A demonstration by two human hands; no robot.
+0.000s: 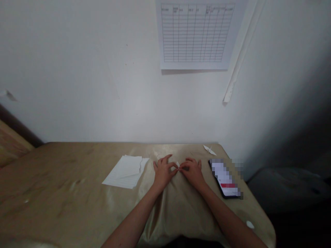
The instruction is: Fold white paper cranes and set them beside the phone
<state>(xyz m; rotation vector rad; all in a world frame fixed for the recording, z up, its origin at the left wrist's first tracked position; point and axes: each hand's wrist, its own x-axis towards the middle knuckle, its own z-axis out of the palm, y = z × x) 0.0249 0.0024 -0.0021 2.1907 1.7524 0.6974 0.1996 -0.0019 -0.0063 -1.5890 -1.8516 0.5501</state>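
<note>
My left hand [163,171] and my right hand [192,170] meet at the middle of a table covered with a shiny tan cloth [77,193]. Both pinch a small piece of white paper [178,164] between thumb and fingertips, just above the cloth. Most of the small paper is hidden by my fingers. A stack of white paper sheets [126,171] lies flat just left of my left hand.
A phone [224,178] with a lit screen lies right of my right hand. A small folded white paper figure [209,149] sits at the table's far right corner. A gridded chart [196,32] hangs on the white wall behind. The table's right edge drops into a dark area.
</note>
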